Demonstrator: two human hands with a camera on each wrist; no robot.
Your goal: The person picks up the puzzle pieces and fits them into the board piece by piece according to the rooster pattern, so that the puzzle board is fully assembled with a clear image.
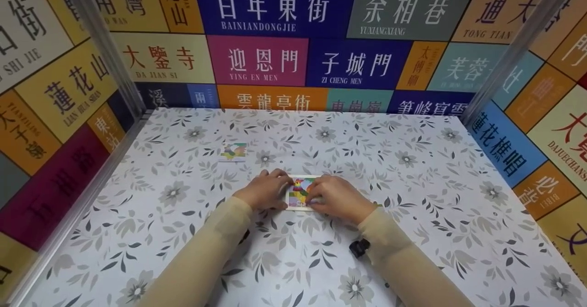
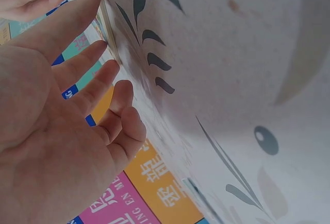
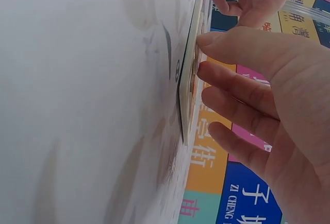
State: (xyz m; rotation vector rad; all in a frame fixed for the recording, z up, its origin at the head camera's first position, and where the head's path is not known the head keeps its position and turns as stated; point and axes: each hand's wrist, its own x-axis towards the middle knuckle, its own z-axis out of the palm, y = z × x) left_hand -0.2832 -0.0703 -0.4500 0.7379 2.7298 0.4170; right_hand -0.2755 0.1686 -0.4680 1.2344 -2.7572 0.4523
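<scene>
A small jigsaw puzzle [image 1: 298,192] with a bright, multicoloured picture and a cream border lies flat on the table. At its left edge, my left hand [image 1: 265,190] touches the border with thumb and fingertips, the fingers fairly straight in the left wrist view. My right hand [image 1: 341,198] covers the right part of the puzzle. Its thumb and index fingertip pinch what looks like a puzzle piece [image 3: 196,62] at the board's surface; the piece is mostly hidden. The cream edge of the board [image 3: 186,100] shows side-on in the right wrist view.
A square card [image 1: 233,152] with a similar coloured picture lies farther back on the left. Beside the right wrist, a small yellow-green thing [image 1: 377,204] peeks out, mostly hidden. Panels with large lettering [image 1: 275,11] enclose the flower-patterned table [image 1: 183,233] at the back and sides.
</scene>
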